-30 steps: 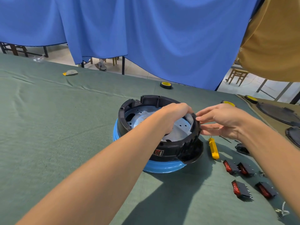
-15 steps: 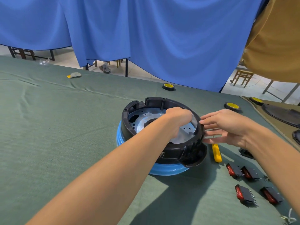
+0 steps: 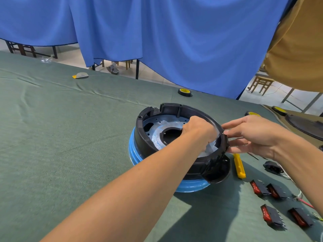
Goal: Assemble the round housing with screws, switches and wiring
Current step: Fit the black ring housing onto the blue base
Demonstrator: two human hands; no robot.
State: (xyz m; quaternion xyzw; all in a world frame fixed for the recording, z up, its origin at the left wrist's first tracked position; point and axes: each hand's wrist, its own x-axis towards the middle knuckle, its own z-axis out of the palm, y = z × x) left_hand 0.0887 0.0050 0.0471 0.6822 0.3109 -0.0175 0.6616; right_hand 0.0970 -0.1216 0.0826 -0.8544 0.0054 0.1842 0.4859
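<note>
Housing: the round black housing (image 3: 148, 137) sits on its blue base (image 3: 132, 152) on the green desk (image 3: 70, 137), under both your hands.
Left hand: your left hand (image 3: 197, 130) reaches inside the housing, fingers curled down by the wall nearest your right hand; I cannot tell whether they hold anything.
Right hand: your right hand (image 3: 253, 135) is outside the rim, fingers fairly straight, tips touching it opposite your left hand.
Switches: four red switches (image 3: 270, 215) lie below your right forearm.
Yellow tool: the yellow tool (image 3: 239, 165) lies just beneath your right hand, beside the housing.
</note>
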